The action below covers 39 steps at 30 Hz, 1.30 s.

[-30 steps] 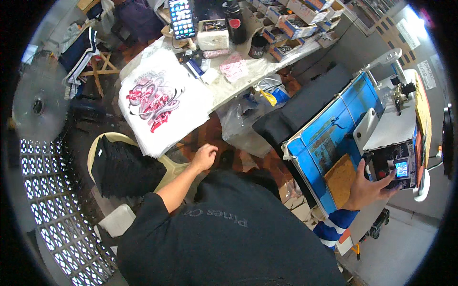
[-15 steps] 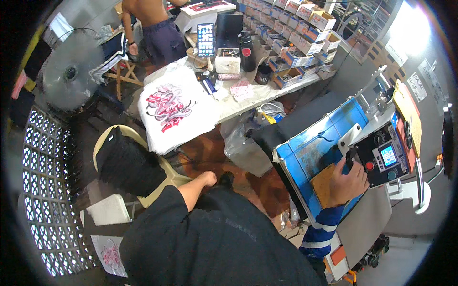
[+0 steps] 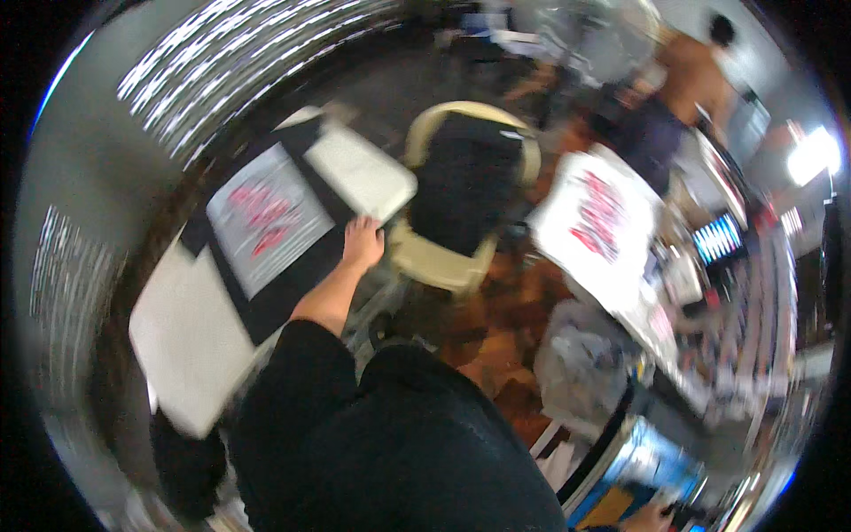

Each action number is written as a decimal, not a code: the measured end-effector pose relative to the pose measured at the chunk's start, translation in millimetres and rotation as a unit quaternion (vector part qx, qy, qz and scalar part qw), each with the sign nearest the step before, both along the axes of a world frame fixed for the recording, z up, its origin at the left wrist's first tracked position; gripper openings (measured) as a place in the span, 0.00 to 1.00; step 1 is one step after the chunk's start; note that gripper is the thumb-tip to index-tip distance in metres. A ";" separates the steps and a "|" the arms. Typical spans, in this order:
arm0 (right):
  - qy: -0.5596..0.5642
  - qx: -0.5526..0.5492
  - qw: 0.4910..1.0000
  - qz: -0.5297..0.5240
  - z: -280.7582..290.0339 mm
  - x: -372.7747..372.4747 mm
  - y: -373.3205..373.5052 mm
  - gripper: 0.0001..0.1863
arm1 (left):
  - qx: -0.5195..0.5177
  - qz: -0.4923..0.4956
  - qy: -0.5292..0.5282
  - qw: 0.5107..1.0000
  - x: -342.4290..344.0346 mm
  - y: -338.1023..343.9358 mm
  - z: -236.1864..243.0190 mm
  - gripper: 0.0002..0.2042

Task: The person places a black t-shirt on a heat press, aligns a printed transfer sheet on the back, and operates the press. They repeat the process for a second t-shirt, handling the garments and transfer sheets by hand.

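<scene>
My left hand [image 3: 363, 241] rests at the edge of a black T-shirt [image 3: 312, 183] laid over a white table [image 3: 191, 332], its fingers lying out over the cloth. On that shirt lies a translucent sheet with a red print [image 3: 269, 217]. At the lower right edge, my right hand [image 3: 649, 519] is blurred and partly cut off. It is closed at the dark handle of the blue-bedded heat press [image 3: 651, 457], most of which falls outside the view.
A cream plastic chair [image 3: 443, 273] with black cloth over it [image 3: 465, 186] stands ahead. To its right, a stack of white printed sheets [image 3: 592, 222] covers a worktable's end. A clear plastic bag [image 3: 576, 355] hangs below. Another person [image 3: 691, 80] stands at the far right.
My view has swung left, bringing the table with the black shirt into sight. The left hand has moved from beside my body onto the shirt's edge. My right hand stays at the press.
</scene>
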State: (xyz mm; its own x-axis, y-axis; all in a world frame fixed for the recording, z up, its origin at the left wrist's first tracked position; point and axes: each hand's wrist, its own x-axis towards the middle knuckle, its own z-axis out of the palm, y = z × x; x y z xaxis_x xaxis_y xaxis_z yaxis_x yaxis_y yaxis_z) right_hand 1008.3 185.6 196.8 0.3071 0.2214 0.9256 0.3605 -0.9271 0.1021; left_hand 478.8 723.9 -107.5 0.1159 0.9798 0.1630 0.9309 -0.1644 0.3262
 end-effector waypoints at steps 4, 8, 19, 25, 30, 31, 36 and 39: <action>0.127 -0.044 0.965 0.225 -30.6 -19.0 131.0 0.15 | -0.102 0.259 0.080 0.957 -174.1 -3.7 0.2 0.32; 0.245 -0.125 0.875 0.399 -98.7 -130.5 328.1 0.22 | -0.099 0.319 0.062 0.940 -253.5 -24.1 -19.5 0.36; 0.232 -0.468 0.248 0.816 -307.2 -587.4 531.0 0.17 | 0.075 0.310 -0.116 0.941 -291.4 -72.8 -39.2 0.28; 0.095 -0.484 0.155 0.856 -318.3 -668.3 513.9 0.14 | 0.052 0.384 -0.058 0.920 -280.7 -199.8 -43.1 0.24; -0.084 -0.511 0.093 0.851 -319.2 -718.3 524.3 0.15 | 0.062 0.418 -0.055 0.904 -259.7 -220.7 -50.1 0.24; -0.092 -0.503 0.072 0.856 -320.5 -722.5 526.6 0.16 | 0.045 0.424 -0.031 0.904 -258.6 -218.3 -49.4 0.24; 0.196 -0.506 0.067 0.837 -339.9 -727.1 543.2 0.21 | 0.026 0.441 -0.022 0.897 -255.3 -213.2 -44.3 0.24; 0.594 -0.525 0.097 0.601 -359.8 -732.6 560.4 0.22 | 0.015 0.445 -0.006 0.895 -252.7 -213.2 -43.5 0.26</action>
